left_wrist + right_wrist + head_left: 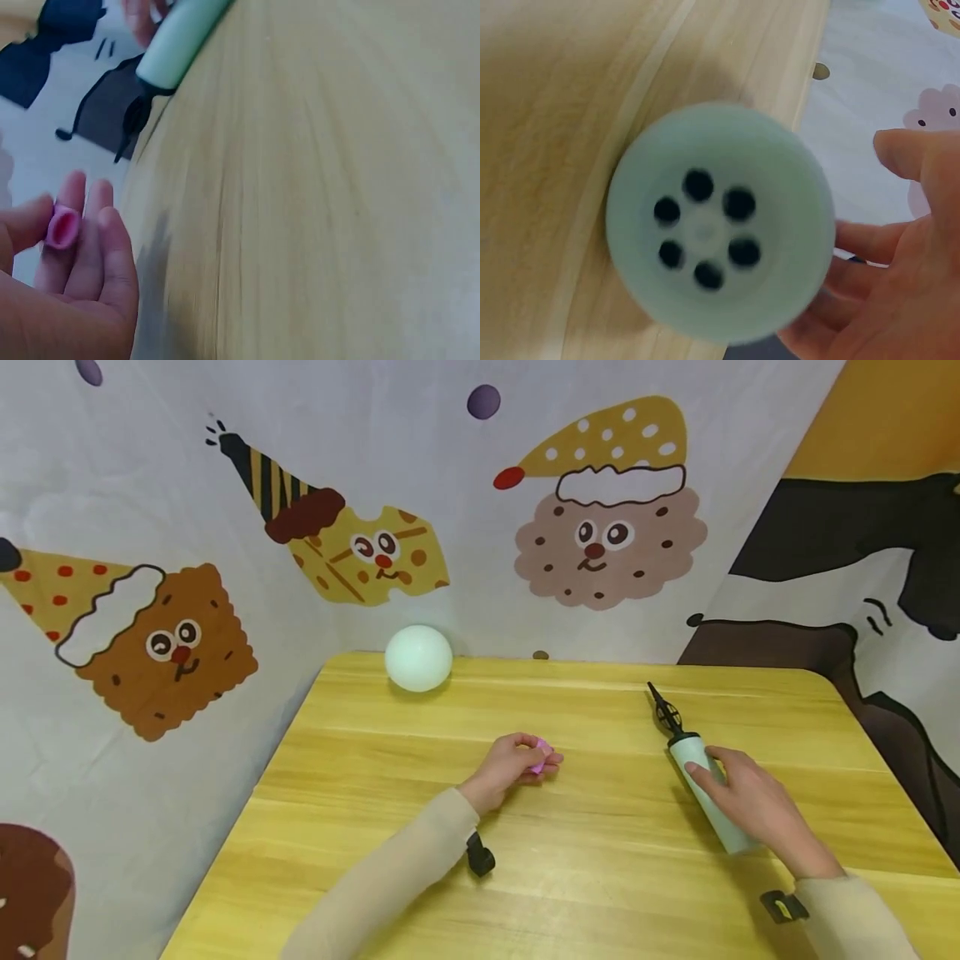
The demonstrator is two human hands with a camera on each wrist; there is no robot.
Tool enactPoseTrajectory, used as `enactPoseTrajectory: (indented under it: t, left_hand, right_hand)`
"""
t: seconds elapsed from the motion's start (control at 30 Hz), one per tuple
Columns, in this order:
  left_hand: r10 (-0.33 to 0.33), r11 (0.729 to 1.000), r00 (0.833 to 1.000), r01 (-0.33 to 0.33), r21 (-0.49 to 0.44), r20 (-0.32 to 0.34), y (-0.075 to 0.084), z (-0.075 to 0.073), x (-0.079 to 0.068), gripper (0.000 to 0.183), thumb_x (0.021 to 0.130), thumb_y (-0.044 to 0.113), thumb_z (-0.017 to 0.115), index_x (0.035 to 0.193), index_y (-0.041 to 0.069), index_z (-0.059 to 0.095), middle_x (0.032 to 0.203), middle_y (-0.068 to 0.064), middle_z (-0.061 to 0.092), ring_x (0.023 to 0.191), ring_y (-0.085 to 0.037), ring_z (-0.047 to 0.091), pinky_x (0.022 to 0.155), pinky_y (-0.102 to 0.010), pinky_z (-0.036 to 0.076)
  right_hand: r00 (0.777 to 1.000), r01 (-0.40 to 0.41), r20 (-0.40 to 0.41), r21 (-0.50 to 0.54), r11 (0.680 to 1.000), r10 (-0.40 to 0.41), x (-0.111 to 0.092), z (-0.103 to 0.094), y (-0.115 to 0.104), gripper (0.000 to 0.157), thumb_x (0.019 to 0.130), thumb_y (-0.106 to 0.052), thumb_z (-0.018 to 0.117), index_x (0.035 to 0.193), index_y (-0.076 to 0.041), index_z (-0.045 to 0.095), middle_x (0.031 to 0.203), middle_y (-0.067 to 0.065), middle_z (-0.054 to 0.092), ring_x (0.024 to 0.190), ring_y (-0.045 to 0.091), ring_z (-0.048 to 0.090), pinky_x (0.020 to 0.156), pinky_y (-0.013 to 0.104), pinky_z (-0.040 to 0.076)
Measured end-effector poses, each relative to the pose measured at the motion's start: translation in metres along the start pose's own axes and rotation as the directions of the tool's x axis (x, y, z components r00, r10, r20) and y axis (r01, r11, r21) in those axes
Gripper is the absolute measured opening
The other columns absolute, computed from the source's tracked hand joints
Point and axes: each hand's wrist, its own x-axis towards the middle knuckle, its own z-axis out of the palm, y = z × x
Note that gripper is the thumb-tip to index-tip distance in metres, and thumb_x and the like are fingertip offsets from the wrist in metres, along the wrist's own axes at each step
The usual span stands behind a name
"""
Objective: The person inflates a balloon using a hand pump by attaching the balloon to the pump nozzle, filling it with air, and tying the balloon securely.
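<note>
Thumb and fingers of my left hand (510, 768) pinch a small pink balloon (540, 756), uninflated, over the middle of the table. In the left wrist view the mouth of the pink balloon (63, 228) shows as a round opening. On the right, my right hand (761, 797) holds a pale green balloon pump (708, 793) by its barrel, its black nozzle (667, 714) pointing away and to the left. The right wrist view looks onto the end of the pump (705, 232), which has a ring of dark holes; the fingers are partly hidden behind it.
A round inflated pale green balloon (418, 658) rests near the back left edge of the wooden table (600, 877). A cloth printed with cartoon biscuits (465, 527) hangs behind and to the left. Dark wrist straps (480, 856) show below the sleeves.
</note>
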Motion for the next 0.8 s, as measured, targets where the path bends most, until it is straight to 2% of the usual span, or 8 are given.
enactPoseTrajectory:
  t: [0.1,0.2,0.3,0.47,0.6,0.8]
  left_hand:
    - [-0.014,0.993,0.999,0.009,-0.121,-0.04,0.003,-0.009,-0.002,0.026,0.106,0.009,0.06,0.127,-0.004,0.055,0.121,-0.018,0.073,0.104,-0.023,0.075,0.087,-0.031,0.06]
    - [-0.019,0.969,0.997,0.0,-0.247,-0.072,0.007,-0.016,-0.004,0.034,0.108,0.012,0.056,0.136,-0.007,0.054,0.13,-0.017,0.069,0.113,-0.022,0.071,0.102,-0.037,0.054]
    - [-0.003,0.942,0.996,-0.027,-0.333,-0.089,0.011,-0.023,-0.007,0.039,0.11,0.015,0.052,0.142,-0.008,0.053,0.139,-0.017,0.063,0.124,-0.024,0.066,0.112,-0.041,0.046]
    - [-0.004,0.882,0.995,-0.044,-0.469,-0.1,0.016,-0.03,-0.011,0.045,0.111,0.016,0.05,0.147,-0.009,0.045,0.145,-0.018,0.059,0.135,-0.028,0.056,0.118,-0.041,0.039]
    - [-0.011,0.857,0.995,-0.041,-0.514,-0.097,0.018,-0.032,-0.013,0.049,0.111,0.016,0.048,0.153,-0.006,0.038,0.146,-0.018,0.058,0.138,-0.029,0.053,0.119,-0.042,0.037]
    - [-0.002,0.839,0.995,-0.054,-0.542,-0.102,0.016,-0.029,-0.013,0.045,0.111,0.014,0.046,0.153,-0.002,0.041,0.146,-0.021,0.056,0.139,-0.032,0.052,0.121,-0.044,0.034]
  right_hand:
    - [1.0,-0.009,-0.006,-0.021,1.0,0.009,0.002,0.0,0.001,0.085,0.107,-0.057,0.046,0.144,0.019,0.039,0.134,0.044,0.049,0.109,0.052,0.057,0.077,0.061,0.052]
    - [1.0,-0.014,-0.019,-0.05,0.999,0.013,0.003,0.001,0.003,0.087,0.105,-0.056,0.051,0.142,0.022,0.039,0.126,0.044,0.052,0.095,0.043,0.06,0.065,0.051,0.052]
    - [1.0,-0.025,-0.017,-0.078,0.997,0.024,0.004,0.001,0.004,0.091,0.102,-0.057,0.055,0.14,0.024,0.037,0.118,0.044,0.053,0.089,0.043,0.06,0.063,0.051,0.051]
    - [0.997,-0.061,0.028,-0.116,0.991,0.065,0.004,0.0,0.003,0.1,0.098,-0.06,0.062,0.142,0.024,0.03,0.114,0.043,0.05,0.088,0.046,0.057,0.066,0.056,0.048]
    - [0.997,-0.061,0.043,-0.126,0.99,0.066,0.003,0.001,0.003,0.095,0.097,-0.052,0.067,0.14,0.023,0.028,0.105,0.04,0.051,0.083,0.044,0.056,0.064,0.053,0.047]
    - [1.0,-0.02,0.003,-0.134,0.991,0.021,0.0,0.004,0.004,0.078,0.096,-0.031,0.072,0.131,0.022,0.028,0.091,0.033,0.052,0.072,0.038,0.055,0.056,0.05,0.048]
